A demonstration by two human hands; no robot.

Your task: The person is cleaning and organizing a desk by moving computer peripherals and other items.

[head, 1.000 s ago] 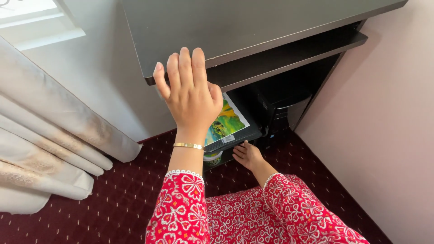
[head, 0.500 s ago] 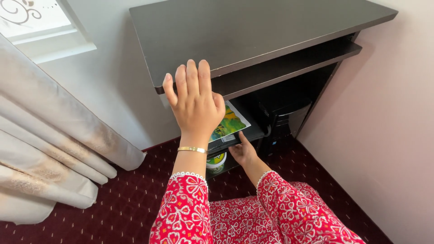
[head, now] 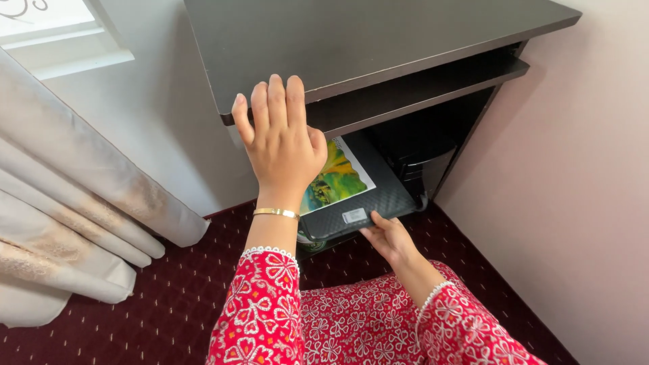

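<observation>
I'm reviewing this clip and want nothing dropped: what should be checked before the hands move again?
1. Right hand gripping the black tray at its front edge: ok.
2. Left hand braced on the desk top: cannot tell, it may only hover.
3. Colourful sheet lying flat on the tray: ok.
4. Path under the lower shelf free: cannot tell, shadowed.
5. Dark bin clear of the tray: cannot tell.

- I see the dark surface (head: 351, 47) bare on top, so a hand passes freely there.
- The pull-out shelf (head: 419, 91) sits close under it; the slot between is narrow.
- Below, the black tray (head: 368, 203) with its colourful sheet (head: 334, 179) fills the left of the bay, a black box (head: 412, 159) the right.
- The curtain (head: 74, 223) crowds the left; the pink wall (head: 574, 189) closes the right.
- The carpet (head: 169, 297) lies open.
</observation>
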